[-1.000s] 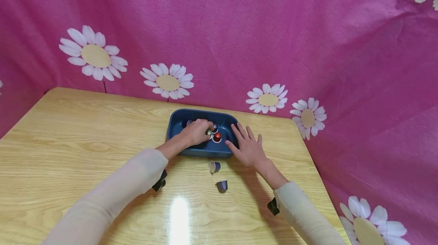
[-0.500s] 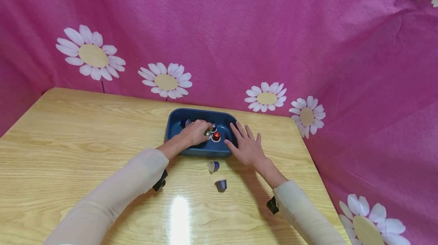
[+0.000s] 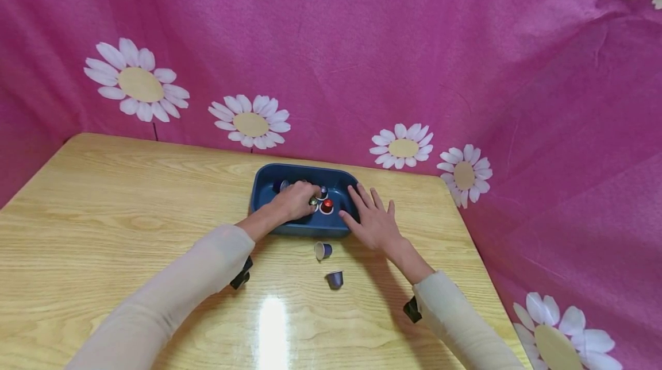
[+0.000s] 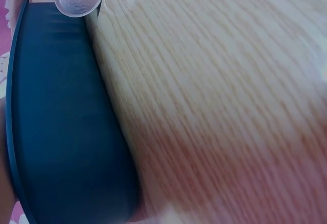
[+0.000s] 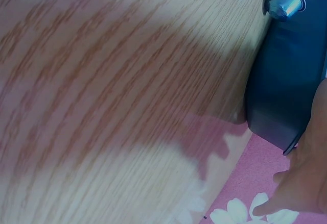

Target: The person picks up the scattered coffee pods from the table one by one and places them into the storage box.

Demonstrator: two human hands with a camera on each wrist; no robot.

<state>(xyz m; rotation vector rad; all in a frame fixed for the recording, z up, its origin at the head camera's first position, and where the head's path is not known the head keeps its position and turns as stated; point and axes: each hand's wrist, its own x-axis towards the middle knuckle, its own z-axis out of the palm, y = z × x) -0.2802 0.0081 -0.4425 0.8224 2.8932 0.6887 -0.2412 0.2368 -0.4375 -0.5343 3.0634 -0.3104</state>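
In the head view, my left hand (image 3: 296,200) reaches over the near rim into a dark blue rectangular bin (image 3: 310,231). Its thumb and index finger are curled round a green coffee capsule (image 3: 313,201). Right beside them stand a red capsule (image 3: 327,205) and a dark blue capsule (image 3: 323,192), and another dark capsule (image 3: 281,186) lies at the bin's left end. My right hand (image 3: 376,225) rests with spread, straight fingers at the bin's right end. In the right wrist view, part of the right hand (image 5: 301,183) shows at the bin's end wall (image 5: 273,129).
Two purple capsules lie on the wooden table (image 3: 170,197) in front of the bin: one on its side (image 3: 323,251), another capsule (image 3: 335,280) closer to me. A pink cloth (image 3: 320,60) with daisies hangs behind the table and along its right side.
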